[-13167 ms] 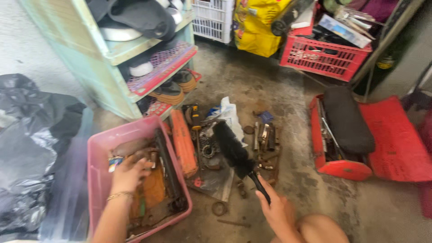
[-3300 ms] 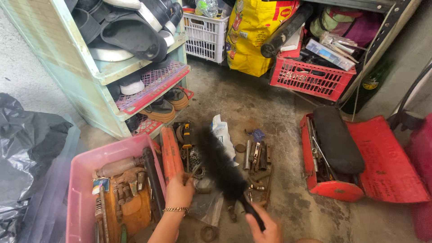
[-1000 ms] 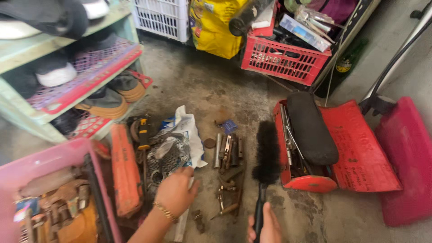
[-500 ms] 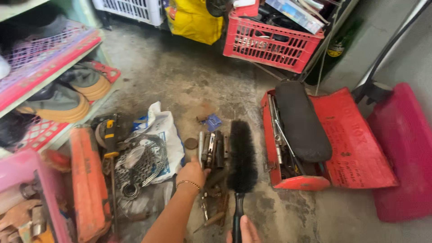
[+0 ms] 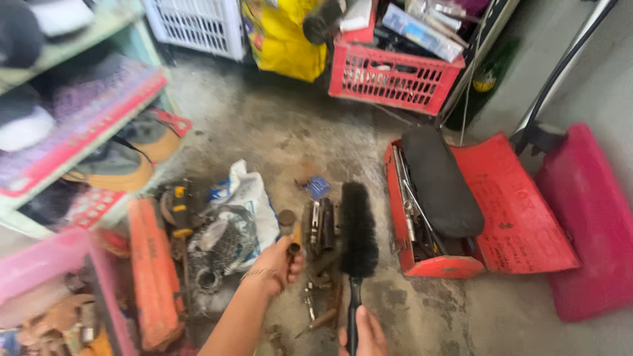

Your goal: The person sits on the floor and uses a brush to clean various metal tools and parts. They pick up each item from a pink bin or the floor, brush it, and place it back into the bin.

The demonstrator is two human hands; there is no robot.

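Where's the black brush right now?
In the head view, the black brush is low centre, held by the right hand, bristles over rusty tools, left of the open red toolbox.

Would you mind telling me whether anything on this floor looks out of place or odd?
Yes: a black bike saddle lies across the open red toolbox, resting on the tools. Rusty tools lie scattered on the bare concrete by the left hand instead of in a box.

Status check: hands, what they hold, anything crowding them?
Left hand grips small rusty part. Right hand holds black brush. Rusty tools between them.
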